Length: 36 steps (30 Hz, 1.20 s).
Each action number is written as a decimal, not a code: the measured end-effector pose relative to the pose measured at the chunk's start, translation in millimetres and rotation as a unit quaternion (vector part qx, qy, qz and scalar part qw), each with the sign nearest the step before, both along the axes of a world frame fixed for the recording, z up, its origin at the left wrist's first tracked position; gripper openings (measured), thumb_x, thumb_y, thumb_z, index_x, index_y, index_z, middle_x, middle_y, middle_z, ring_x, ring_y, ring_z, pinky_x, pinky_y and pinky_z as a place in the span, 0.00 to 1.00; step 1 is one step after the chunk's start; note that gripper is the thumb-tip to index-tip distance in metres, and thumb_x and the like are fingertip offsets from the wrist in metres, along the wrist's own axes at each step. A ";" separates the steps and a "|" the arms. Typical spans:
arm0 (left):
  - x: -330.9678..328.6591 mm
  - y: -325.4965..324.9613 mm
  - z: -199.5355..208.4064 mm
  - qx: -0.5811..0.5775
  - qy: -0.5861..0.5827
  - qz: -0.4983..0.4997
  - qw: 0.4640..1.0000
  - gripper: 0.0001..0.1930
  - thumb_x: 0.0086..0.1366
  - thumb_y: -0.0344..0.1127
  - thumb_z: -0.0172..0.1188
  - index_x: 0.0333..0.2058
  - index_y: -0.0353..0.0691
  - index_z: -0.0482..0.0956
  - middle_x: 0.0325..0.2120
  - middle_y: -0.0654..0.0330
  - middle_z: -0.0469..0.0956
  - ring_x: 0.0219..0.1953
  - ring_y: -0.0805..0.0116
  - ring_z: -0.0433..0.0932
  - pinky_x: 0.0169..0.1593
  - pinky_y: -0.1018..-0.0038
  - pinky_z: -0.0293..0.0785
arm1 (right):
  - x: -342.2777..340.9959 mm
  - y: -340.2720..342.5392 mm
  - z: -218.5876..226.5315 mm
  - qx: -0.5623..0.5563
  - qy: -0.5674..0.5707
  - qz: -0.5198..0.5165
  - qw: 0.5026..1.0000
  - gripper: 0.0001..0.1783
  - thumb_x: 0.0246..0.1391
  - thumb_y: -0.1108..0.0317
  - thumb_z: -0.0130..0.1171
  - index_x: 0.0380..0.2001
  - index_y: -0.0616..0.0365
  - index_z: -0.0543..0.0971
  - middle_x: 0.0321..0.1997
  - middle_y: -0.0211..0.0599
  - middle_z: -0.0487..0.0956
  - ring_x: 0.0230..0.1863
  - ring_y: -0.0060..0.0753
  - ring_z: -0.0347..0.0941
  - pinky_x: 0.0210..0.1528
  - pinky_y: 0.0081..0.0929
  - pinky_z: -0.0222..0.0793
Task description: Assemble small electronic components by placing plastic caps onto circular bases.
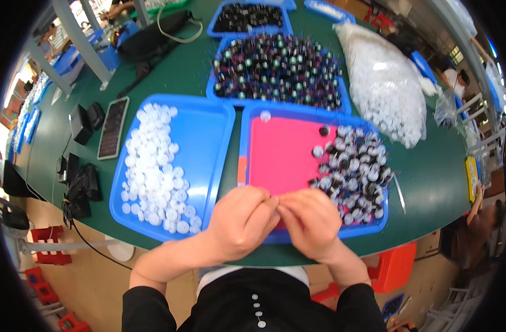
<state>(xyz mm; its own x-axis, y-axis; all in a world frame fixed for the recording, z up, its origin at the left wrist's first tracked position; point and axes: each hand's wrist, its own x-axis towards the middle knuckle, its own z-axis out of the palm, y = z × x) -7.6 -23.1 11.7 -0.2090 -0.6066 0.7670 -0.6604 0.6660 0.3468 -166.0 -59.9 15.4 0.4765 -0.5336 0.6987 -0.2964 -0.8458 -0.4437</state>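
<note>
"White discs (153,160): where are they, with the hands as the clock's centre?"

"Heaped in the left-hand blue tray (206,138), toward 10 o'clock. The left hand (240,222) and right hand (314,224) meet at the centre, thumbs and forefingers pinched together."

"Clamped on what?"

"I can't tell; the fingers hide anything between them."

"How would you do this step well?"

"My judgement: steady the piece with one pinch, square it up with the other, then press evenly. Staying low over the tray should catch a drop."

"Which tray is that?"

"The pink-lined tray (283,157), at 12 o'clock, its black-and-white pieces (355,171) piled toward 2."

"And the containers beyond?"

"Another blue tray (212,91), also at 12, is full of dark wired parts (275,72). A clear bag (380,72) of small white pieces lies between 1 and 2."
</note>
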 end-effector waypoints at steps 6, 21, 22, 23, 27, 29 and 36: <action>1.4 2.8 18.0 0.135 0.123 -0.072 0.981 0.17 0.41 0.27 0.67 0.31 0.33 0.72 0.26 0.56 0.67 0.27 0.60 0.70 0.31 0.73 0.68 | -5.9 10.6 3.5 -0.038 -0.045 -0.028 0.998 0.07 0.40 0.82 0.57 0.26 0.65 0.71 0.25 0.42 0.75 0.26 0.39 0.71 0.30 0.29 0.67; 16.0 11.1 21.7 0.562 0.516 -0.368 0.531 0.12 0.59 0.27 0.55 0.42 0.30 0.70 0.31 0.53 0.76 0.31 0.69 0.77 0.35 0.77 0.75 | -17.4 0.5 41.2 0.172 -0.083 0.128 0.973 0.08 0.38 0.79 0.63 0.25 0.63 0.76 0.28 0.41 0.77 0.30 0.33 0.73 0.32 0.24 0.67; 15.6 10.4 22.5 0.563 0.516 -0.368 0.531 0.12 0.59 0.27 0.55 0.42 0.30 0.70 0.31 0.53 0.76 0.31 0.69 0.77 0.35 0.77 0.75 | -18.2 -0.1 41.7 0.195 -0.077 0.156 0.965 0.06 0.38 0.78 0.64 0.25 0.63 0.78 0.28 0.40 0.77 0.30 0.34 0.74 0.32 0.24 0.68; 15.3 9.6 23.1 0.566 0.527 -0.368 0.516 0.12 0.59 0.26 0.56 0.42 0.30 0.70 0.31 0.53 0.76 0.31 0.69 0.77 0.35 0.77 0.75 | -17.6 1.2 40.0 0.221 -0.103 0.147 0.959 0.04 0.38 0.79 0.63 0.23 0.64 0.78 0.29 0.40 0.78 0.30 0.33 0.74 0.32 0.23 0.68; 4.4 12.7 28.4 0.514 0.486 -0.299 0.640 0.14 0.57 0.23 0.57 0.42 0.30 0.70 0.30 0.53 0.77 0.29 0.69 0.77 0.35 0.77 0.75 | -15.3 4.5 28.9 0.214 -0.166 0.113 0.956 0.03 0.42 0.80 0.61 0.24 0.65 0.77 0.28 0.40 0.76 0.30 0.30 0.73 0.33 0.22 0.68; 3.5 13.5 23.1 0.308 0.344 -0.232 0.856 0.14 0.57 0.23 0.56 0.43 0.29 0.70 0.30 0.53 0.77 0.29 0.68 0.78 0.35 0.77 0.75 | -7.3 11.9 24.9 0.306 -0.218 0.120 0.919 0.03 0.44 0.79 0.60 0.24 0.66 0.76 0.29 0.40 0.75 0.31 0.28 0.72 0.34 0.21 0.67; 17.4 8.5 10.2 0.514 0.560 -0.340 0.553 0.13 0.60 0.25 0.53 0.43 0.27 0.69 0.31 0.50 0.77 0.32 0.67 0.79 0.39 0.77 0.75 | -1.2 7.2 20.5 0.242 -0.167 0.081 0.952 0.04 0.44 0.79 0.59 0.24 0.64 0.73 0.28 0.38 0.74 0.29 0.30 0.70 0.32 0.23 0.65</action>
